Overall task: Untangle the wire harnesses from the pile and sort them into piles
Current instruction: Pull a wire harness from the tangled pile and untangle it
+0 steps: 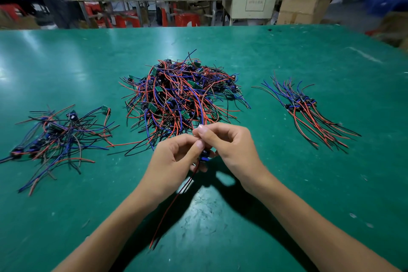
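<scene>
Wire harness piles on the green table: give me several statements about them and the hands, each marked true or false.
1. The biggest tangled pile sits between two smaller piles. True.
2. The right pile is the messiest. False: its harnesses lie roughly aligned; the left pile is looser.
3. Both hands hold one harness. True: the left hand and right hand pinch it together.
4. The held harness's red and black wires point toward the far table edge. False: they trail toward the person.

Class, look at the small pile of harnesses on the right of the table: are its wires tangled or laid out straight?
Laid out straight: the right pile has its wires running roughly parallel, fanned slightly.
</scene>
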Available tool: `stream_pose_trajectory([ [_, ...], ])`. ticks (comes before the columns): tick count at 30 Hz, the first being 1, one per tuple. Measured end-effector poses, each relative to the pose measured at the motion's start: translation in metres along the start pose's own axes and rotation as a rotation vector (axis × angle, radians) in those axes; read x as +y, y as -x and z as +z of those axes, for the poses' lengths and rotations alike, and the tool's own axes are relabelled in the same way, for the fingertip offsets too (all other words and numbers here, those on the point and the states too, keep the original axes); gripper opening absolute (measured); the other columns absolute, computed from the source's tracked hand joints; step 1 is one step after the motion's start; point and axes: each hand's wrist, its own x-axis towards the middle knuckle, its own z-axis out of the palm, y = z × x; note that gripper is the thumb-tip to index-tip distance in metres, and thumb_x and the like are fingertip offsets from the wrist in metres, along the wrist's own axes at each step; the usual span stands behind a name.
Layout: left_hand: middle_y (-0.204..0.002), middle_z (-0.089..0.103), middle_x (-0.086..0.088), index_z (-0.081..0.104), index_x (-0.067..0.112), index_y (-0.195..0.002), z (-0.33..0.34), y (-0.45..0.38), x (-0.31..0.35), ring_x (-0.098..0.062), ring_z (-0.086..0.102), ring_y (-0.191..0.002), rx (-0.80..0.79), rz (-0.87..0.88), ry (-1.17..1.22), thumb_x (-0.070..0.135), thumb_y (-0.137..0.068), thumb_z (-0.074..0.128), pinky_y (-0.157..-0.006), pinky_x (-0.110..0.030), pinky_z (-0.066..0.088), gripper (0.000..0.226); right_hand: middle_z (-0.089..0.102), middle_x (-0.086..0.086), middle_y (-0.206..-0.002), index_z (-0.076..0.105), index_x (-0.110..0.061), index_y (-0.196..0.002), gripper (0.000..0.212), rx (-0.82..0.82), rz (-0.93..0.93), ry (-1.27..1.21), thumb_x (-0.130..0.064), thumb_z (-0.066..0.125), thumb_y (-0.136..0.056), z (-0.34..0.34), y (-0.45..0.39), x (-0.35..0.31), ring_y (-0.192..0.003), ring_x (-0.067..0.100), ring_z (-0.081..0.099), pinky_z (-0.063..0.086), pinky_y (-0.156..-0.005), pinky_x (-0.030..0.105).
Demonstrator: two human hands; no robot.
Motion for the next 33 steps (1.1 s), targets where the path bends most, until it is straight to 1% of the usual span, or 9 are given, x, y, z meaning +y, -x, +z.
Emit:
stream_pose_trajectory([
  [5,-0.08,0.077,-0.004,0.076,0.008,-0.095,0.0,0.0,-0.002,-0.013,0.07,-0.065,0.061,0.077,-0.012,0.005,-0.097,0.06,-0.066,-0.035,0.062,0.016,0.076,0.003,-0.085,0.079,-0.015,-0.091,0.018,0.0,0.002,-0.007,-0.025,0.066,-0.099,0.004,0.0,0.007,-0.079,0.009,0.068,0.055,-0.07,0.024],
  [9,-0.086,0.079,-0.006,0.08,0.015,-0.093,-0.001,-0.001,-0.005,-0.012,0.071,-0.071,0.097,0.091,-0.003,0.007,-0.096,0.063,-0.068,-0.038,0.064,0.02,0.078,0.002,-0.098,0.077,-0.014,-0.102,0.028,-0.067,-0.025,0.022,-0.022,0.051,-0.101,0.009,0.001,0.01,-0.094,0.014,0.071,0.056,-0.083,0.029],
  [12,-0.086,0.079,-0.002,0.083,0.024,-0.09,-0.002,0.0,-0.006,-0.006,0.07,-0.075,0.078,0.104,-0.023,0.008,-0.095,0.065,-0.069,-0.029,0.062,0.025,0.077,-0.004,-0.09,0.076,-0.023,-0.089,0.029,-0.005,-0.046,0.111,-0.027,0.048,-0.094,0.013,0.0,0.014,-0.091,0.013,0.07,0.055,-0.086,0.031],
  [15,-0.088,0.079,0.006,0.081,0.037,-0.089,0.0,0.002,-0.004,0.005,0.067,-0.083,0.038,0.124,-0.065,0.008,-0.095,0.067,-0.074,-0.015,0.055,0.033,0.078,0.0,-0.086,0.071,-0.023,-0.08,0.027,0.059,0.032,0.039,-0.03,0.047,-0.087,0.016,-0.002,0.014,-0.083,0.013,0.071,0.056,-0.077,0.03],
  [18,-0.079,0.079,-0.003,0.084,0.028,-0.086,0.003,0.003,-0.003,-0.005,0.068,-0.069,-0.028,0.044,-0.039,0.015,-0.094,0.068,-0.066,-0.02,0.057,0.022,0.078,-0.001,-0.089,0.065,-0.023,-0.08,0.024,0.132,0.097,0.001,-0.032,0.044,-0.088,0.012,-0.004,0.01,-0.073,0.014,0.065,0.049,-0.055,0.027],
  [22,-0.076,0.078,-0.005,0.084,0.023,-0.081,0.005,0.007,-0.004,-0.008,0.067,-0.064,-0.106,-0.062,-0.03,0.016,-0.093,0.071,-0.062,-0.026,0.058,0.019,0.078,-0.005,-0.085,0.059,-0.022,-0.082,0.027,0.23,0.131,0.012,-0.016,0.041,-0.1,0.0,-0.012,0.004,-0.059,0.008,0.06,0.044,-0.049,0.022],
  [26,-0.078,0.079,-0.001,0.083,0.023,-0.084,0.01,0.011,-0.005,-0.009,0.065,-0.064,-0.187,-0.107,-0.118,0.019,-0.094,0.071,-0.071,-0.044,0.06,0.016,0.078,-0.005,-0.08,0.056,-0.021,-0.082,0.022,0.319,0.251,-0.122,-0.015,0.041,-0.098,-0.012,-0.018,-0.003,-0.054,0.01,0.055,0.041,-0.042,0.018],
  [31,-0.079,0.079,-0.005,0.083,0.019,-0.083,0.009,0.009,-0.002,-0.01,0.064,-0.06,-0.208,-0.153,-0.055,0.016,-0.093,0.07,-0.064,-0.027,0.055,0.017,0.075,-0.006,-0.076,0.053,-0.023,-0.074,0.025,0.263,0.377,-0.41,-0.019,0.044,-0.097,-0.019,-0.021,-0.005,-0.051,0.007,0.054,0.042,-0.052,0.023],
  [33,-0.079,0.079,-0.007,0.083,0.016,-0.082,0.008,0.009,-0.003,-0.013,0.066,-0.062,-0.203,-0.187,-0.03,0.015,-0.093,0.07,-0.067,-0.029,0.055,0.017,0.068,-0.006,-0.072,0.05,-0.023,-0.069,0.027,0.214,0.461,-0.597,-0.018,0.044,-0.094,-0.024,-0.022,-0.005,-0.052,0.009,0.049,0.041,-0.053,0.023],
])
